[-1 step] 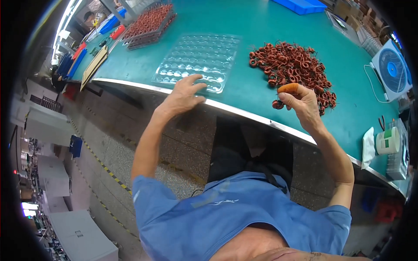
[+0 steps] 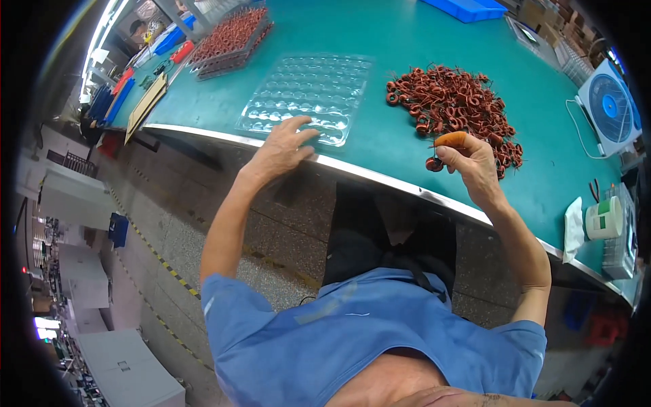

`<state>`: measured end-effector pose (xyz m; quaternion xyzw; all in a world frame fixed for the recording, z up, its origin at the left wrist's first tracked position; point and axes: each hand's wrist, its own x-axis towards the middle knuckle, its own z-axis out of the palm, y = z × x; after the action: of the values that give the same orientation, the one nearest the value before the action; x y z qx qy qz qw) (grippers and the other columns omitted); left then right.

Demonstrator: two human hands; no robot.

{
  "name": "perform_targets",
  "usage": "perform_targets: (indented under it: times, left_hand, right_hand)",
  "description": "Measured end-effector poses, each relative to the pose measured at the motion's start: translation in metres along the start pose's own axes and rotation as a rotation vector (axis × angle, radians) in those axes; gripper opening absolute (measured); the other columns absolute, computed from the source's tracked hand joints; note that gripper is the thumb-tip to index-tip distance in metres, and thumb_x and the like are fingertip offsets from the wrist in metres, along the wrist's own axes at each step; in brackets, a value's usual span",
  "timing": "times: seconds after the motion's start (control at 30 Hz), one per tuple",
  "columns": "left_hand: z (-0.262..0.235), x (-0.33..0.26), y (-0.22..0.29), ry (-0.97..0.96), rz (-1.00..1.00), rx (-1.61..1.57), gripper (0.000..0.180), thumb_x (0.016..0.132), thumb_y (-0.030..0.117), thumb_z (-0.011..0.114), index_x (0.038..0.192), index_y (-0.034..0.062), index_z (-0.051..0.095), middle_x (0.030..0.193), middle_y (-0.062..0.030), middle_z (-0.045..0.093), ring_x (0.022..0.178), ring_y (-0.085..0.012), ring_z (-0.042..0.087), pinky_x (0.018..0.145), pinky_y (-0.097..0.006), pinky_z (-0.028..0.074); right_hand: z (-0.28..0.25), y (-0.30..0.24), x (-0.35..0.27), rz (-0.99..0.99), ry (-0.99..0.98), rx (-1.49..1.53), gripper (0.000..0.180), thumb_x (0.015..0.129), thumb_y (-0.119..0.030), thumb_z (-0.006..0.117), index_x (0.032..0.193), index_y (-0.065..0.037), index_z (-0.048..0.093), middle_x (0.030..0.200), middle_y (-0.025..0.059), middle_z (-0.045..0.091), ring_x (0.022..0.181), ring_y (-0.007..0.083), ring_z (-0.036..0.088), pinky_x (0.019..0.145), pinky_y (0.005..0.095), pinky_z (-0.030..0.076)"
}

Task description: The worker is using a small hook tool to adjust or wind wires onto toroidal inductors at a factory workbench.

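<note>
Head view, green-topped table [image 2: 380, 41] with a pale metal edge. Right hand [image 2: 472, 161]: thumb and index finger pinched together, an orange covering on the index finger; gripped between the tips, one wire-wound ring coil [image 2: 433, 165], reddish-brown, hanging just below the fingertips by what looks like its thin lead, near the table's front edge. Left hand [image 2: 281, 146]: palm down, fingers spread and loosely bent, at the near edge of the clear plastic tray; whether the fingertips press on it, cannot tell. Clear plastic tray [image 2: 306, 87]: one, flat on the table, with rows of round cells, lying to the left of the loose coils. Pile of loose coils [image 2: 453, 102]: reddish-brown rings with thin leads, heaped in front of and beside the right hand. Stack of filled trays [image 2: 230, 42]: clear, loaded with similar coils, at the upper left beyond the clear tray. Blue shallow bin [image 2: 468, 9]: one, at the far edge of the picture. Fan [image 2: 610, 105]: blue and white, at the right, a pale cord lying beside it. White tub [image 2: 602, 220]: green label, near right corner; next to it a white cloth or packet [image 2: 574, 229], limp, and a small dark-handled tool [image 2: 595, 191]. Tan boards [image 2: 146, 108]: flat pieces, at the table's left end.
</note>
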<state>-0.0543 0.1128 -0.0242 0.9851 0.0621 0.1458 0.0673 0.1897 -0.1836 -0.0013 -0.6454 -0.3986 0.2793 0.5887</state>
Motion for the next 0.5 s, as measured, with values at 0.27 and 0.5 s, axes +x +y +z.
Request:
perform_targets:
  times: [0.27, 0.5]
  left_hand:
    - [0.038, 0.09, -0.017, 0.25, -0.183, -0.021, 0.023, 0.085, 0.022, 0.067, 0.098, 0.0038, 0.067, 0.097, -0.0164, 0.064, 0.095, -0.0305, 0.062, 0.083, -0.037, 0.049]
    - [-0.004, 0.091, -0.036, 0.127, 0.005, -0.139, 0.04, 0.088, 0.029, 0.063, 0.119, 0.0049, 0.062, 0.13, -0.0167, 0.054, 0.122, -0.0335, 0.051, 0.101, -0.041, 0.04]
  right_hand:
    - [0.0, 0.003, -0.009, 0.012, 0.015, 0.051, 0.024, 0.086, -0.019, 0.071, 0.099, 0.001, 0.068, 0.08, 0.0031, 0.066, 0.067, 0.0063, 0.054, 0.059, 0.0217, 0.042]
    - [-0.011, -0.001, -0.043, 0.017, 0.025, 0.053, 0.017, 0.089, -0.003, 0.064, 0.103, 0.008, 0.063, 0.086, 0.0101, 0.067, 0.078, 0.0162, 0.068, 0.075, 0.0273, 0.055]
